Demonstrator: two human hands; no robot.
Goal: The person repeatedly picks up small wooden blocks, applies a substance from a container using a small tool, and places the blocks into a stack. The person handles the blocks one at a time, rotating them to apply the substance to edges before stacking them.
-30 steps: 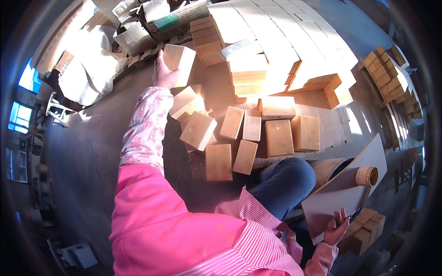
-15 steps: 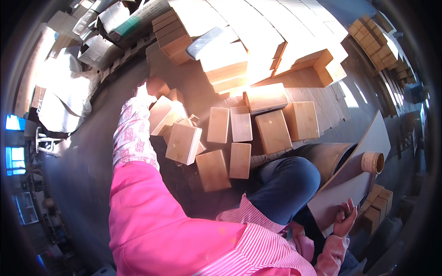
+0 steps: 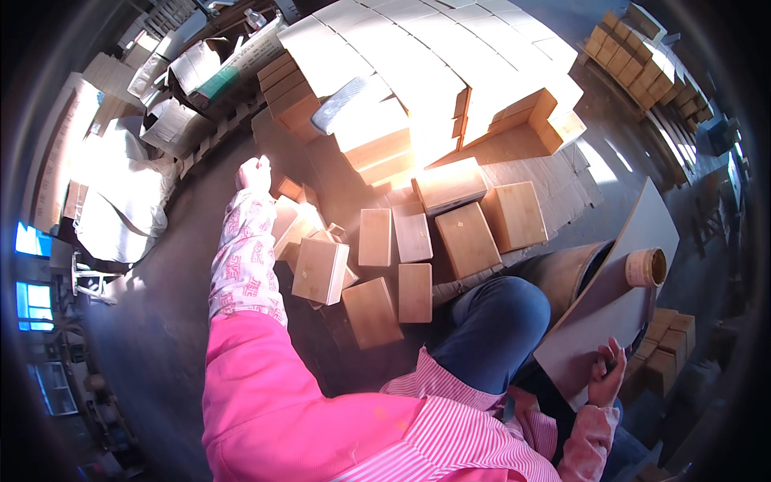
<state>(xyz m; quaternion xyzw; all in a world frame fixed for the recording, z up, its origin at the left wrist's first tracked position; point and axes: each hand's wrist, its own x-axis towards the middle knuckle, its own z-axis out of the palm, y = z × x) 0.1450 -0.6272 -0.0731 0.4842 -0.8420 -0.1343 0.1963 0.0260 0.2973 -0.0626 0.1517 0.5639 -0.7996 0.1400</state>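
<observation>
My left hand [image 3: 254, 174] is reached out far ahead at the left, its fingers curled together. I see nothing in them. Just right of its wrist stands a small wooden box [image 3: 288, 188], partly behind others in a loose heap. A pale wooden box [image 3: 321, 270] tops the near side of this heap. Low at the right, by my bent knee [image 3: 516, 309], my right hand [image 3: 606, 373] has half-curled fingers around a small dark thing that I cannot make out. More wooden boxes [image 3: 375, 237] lie between my hands, several upright and close together.
A large sunlit stack of boxes [image 3: 418, 48] stands ahead. To the right are a leaning grey board [image 3: 590, 349], a tape roll [image 3: 645, 267] and stacked small boxes [image 3: 660, 357]. White sacking [image 3: 120, 205] and an open carton [image 3: 173, 127] lie at the left.
My left hand has come away from the wooden box it was touching; the box now shows beside the wrist. My right hand has barely moved. The whole view has shifted slightly.
</observation>
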